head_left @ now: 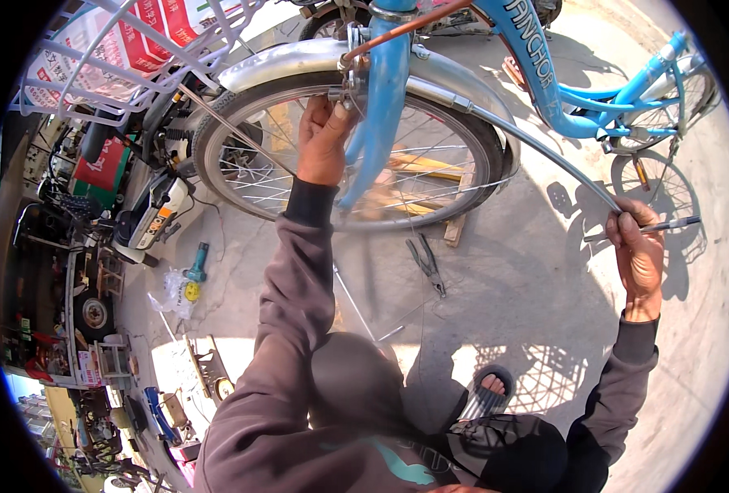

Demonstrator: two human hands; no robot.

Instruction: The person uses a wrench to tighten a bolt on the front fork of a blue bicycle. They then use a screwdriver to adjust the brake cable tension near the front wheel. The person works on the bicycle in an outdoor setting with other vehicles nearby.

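In my right hand (634, 230) is the crossbar of a long T-handle socket wrench (537, 146). Its grey shaft runs up and left to the blue fork (387, 90) of a bicycle; the fork hides the socket's far end. My left hand (325, 135) pinches with thumb and fingers at the front brake caliper (353, 78), just left of the fork. A reddish-brown cable (414, 29) leads to that caliper. Behind my left hand stands the spoked front wheel (241, 177) under a silver mudguard (290, 59).
Pliers (427, 264) lie on the concrete below the wheel. A teal power tool (197, 267) and a plastic bag (170, 294) lie to the left. Above them hangs a white wire basket (85, 74). Another blue bicycle part (644, 90) with a wheel is at the upper right.
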